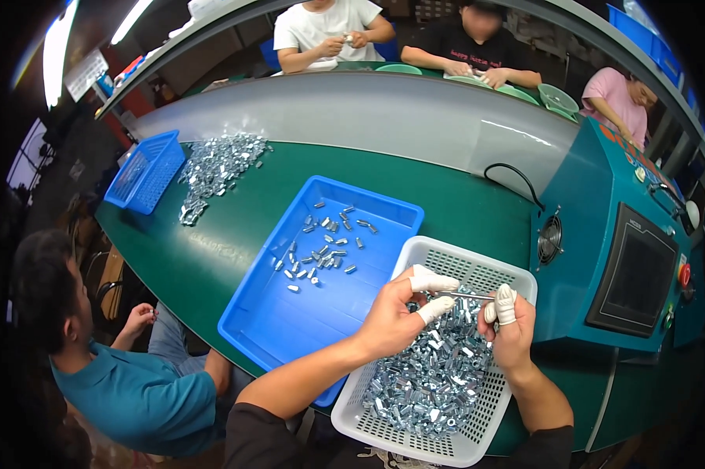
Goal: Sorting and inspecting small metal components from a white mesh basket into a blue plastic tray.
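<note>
A thin metal rod (476, 295) spans level between my two hands, above a white perforated basket (477, 264). My left hand (395, 316) pinches its left end between thumb and forefinger; whether a small part sits on the rod there is hidden by the fingertips. At the other end, my right hand (513, 332) grips the rod with thumb and bent forefinger. White finger covers wrap the thumb and forefinger of both hands. Below them, a heap of small silvery metal nuts (426, 379) fills much of the basket.
Left of the basket, a shallow blue tray (270, 332) holds scattered metal nuts. Farther left are another pile of metal parts (219, 164) and a blue basket (145, 173). A teal machine (559, 234) with a dark screen stands right. One co-worker (133, 391) sits left; others work beyond the partition.
</note>
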